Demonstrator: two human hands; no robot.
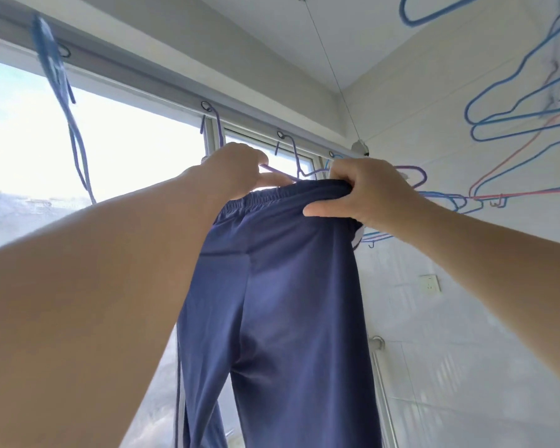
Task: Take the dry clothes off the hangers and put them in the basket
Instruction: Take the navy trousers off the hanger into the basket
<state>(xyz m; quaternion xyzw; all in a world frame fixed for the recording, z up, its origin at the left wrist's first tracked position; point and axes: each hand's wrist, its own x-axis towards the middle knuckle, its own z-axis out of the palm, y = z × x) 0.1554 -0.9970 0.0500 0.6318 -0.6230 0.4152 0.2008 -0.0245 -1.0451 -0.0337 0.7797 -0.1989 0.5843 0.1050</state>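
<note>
Trousers navy blue, plain, bit of a sheen, with pale white-grey stripes down left side seam. Hanger under waistband purple. Hanger up top left blue, blurry. Bunch of empty hangers on right mostly bright blue, one or two pinky red mixed in. Drying rail grey-white. Wall tiles white, glossy, faint grid lines. Socket on wall pale greenish white. Pipe lower right silver. Window washed-out bright, hazy grey below.
</note>
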